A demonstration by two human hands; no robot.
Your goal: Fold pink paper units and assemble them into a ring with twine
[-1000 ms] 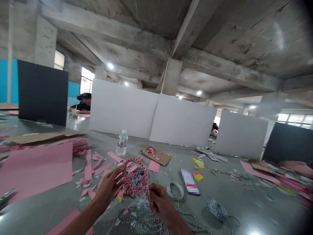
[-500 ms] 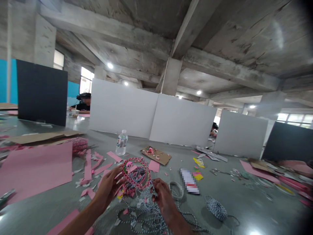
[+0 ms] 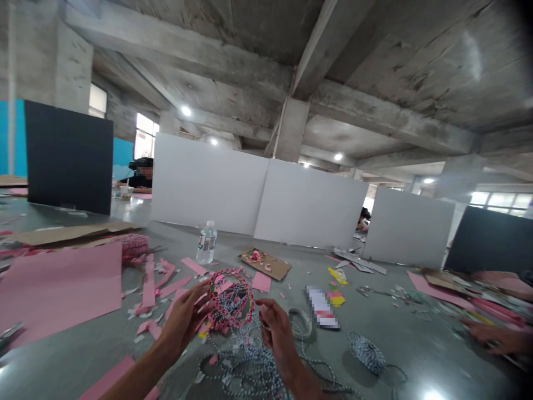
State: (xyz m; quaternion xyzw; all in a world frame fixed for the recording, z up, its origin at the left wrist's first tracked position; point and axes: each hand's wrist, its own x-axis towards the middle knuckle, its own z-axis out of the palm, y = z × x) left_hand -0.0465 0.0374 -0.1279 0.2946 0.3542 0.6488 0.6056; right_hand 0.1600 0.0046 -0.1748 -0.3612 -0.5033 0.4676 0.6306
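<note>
My left hand [image 3: 184, 322] grips the left rim of a pink ring-shaped paper craft [image 3: 230, 297] with striped twine woven across its middle, holding it upright above the grey table [image 3: 416, 344]. My right hand [image 3: 276, 328] is just right of the ring, fingers pinched on a strand of the black-and-white twine [image 3: 250, 366] that lies in a tangled heap under both hands.
A twine ball [image 3: 368, 354] lies to the right, a tape roll [image 3: 300, 325] beside my right hand. A water bottle [image 3: 207, 243], a cardboard piece [image 3: 266, 263], pink paper sheet [image 3: 58, 289] and strips lie around. Another person's hand [image 3: 493, 338] rests at far right. White partition boards [image 3: 291, 203] stand behind.
My right hand rose from below the ring to beside its right edge, pulling the twine. The ring tilted slightly. Another person's hand came into view at far right.
</note>
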